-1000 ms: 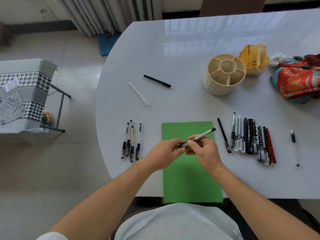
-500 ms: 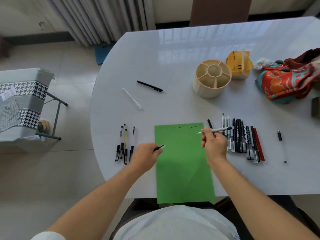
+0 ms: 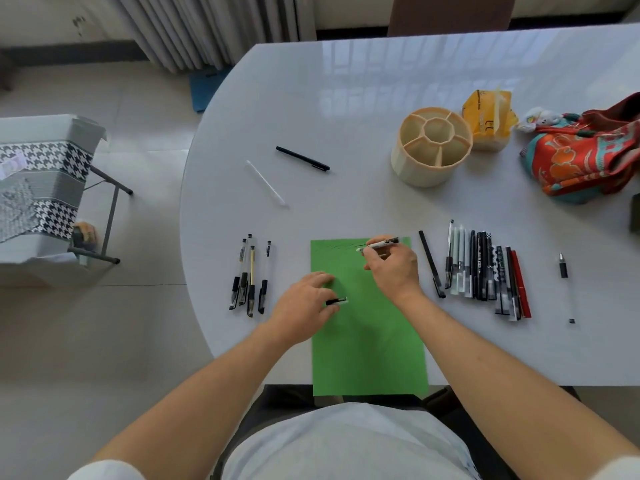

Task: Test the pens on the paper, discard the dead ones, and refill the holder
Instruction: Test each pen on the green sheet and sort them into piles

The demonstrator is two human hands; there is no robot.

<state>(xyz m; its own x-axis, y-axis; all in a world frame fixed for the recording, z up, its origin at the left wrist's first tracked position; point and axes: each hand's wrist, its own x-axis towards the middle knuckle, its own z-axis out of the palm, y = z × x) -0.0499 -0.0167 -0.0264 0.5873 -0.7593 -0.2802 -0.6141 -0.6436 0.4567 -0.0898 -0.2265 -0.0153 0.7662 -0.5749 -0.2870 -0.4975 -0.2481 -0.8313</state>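
A green sheet of paper (image 3: pixel 367 341) lies at the table's near edge with short dark strokes along its top. My right hand (image 3: pixel 393 270) grips a white pen (image 3: pixel 379 244), its tip on the paper's top edge. On the paper's left side rests my left hand (image 3: pixel 304 304), pinching the pen's black cap (image 3: pixel 336 301). A row of several dark pens (image 3: pixel 485 268) lies to the right of the paper, and several gel pens (image 3: pixel 249 277) lie to its left. The cream pen holder (image 3: pixel 401 161), divided into compartments, stands empty at the back.
A black pen (image 3: pixel 302 159) and a white stick (image 3: pixel 266 183) lie at the back left. A lone pen (image 3: pixel 563 265) lies far right. A yellow packet (image 3: pixel 488 119) and a colourful cloth bag (image 3: pixel 585 157) sit behind the holder. A houndstooth-covered chair (image 3: pixel 41 181) stands left of the table.
My hands pulled the cap off the white pen and moved apart. The right hand brought the pen tip down to the paper's top; the left settled on the paper with the cap.
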